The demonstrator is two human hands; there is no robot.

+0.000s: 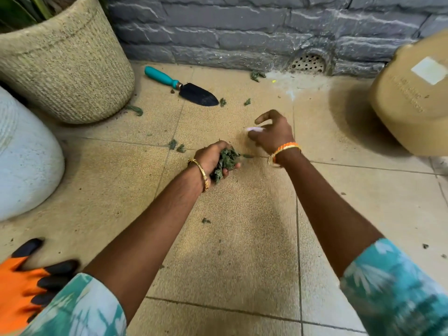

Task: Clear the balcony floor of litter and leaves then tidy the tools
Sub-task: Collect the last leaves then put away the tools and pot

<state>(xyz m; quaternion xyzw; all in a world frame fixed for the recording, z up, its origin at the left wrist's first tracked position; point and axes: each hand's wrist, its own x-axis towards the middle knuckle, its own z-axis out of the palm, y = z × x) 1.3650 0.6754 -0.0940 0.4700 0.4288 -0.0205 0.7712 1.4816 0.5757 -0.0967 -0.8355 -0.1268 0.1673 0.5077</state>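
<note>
My left hand (213,157) is cupped round a bunch of green leaves (224,163) a little above the tan tiled floor (242,238). Just to its right, my right hand (274,134) pinches a small pale scrap of litter (254,129); the hand is blurred. Loose leaf bits lie around, by the left hand (176,146), near the trowel tip (222,102), by the wall (257,75) and lower down (206,220). A trowel (184,87) with a teal handle and black blade lies flat on the floor near the wall.
A woven tan plant pot (63,69) stands at the back left, a white pot (21,156) in front of it. A tan container (412,98) hangs tilted at the right. Orange and black gloves (21,284) lie bottom left. A drain grate (309,63) sits in the grey stone wall.
</note>
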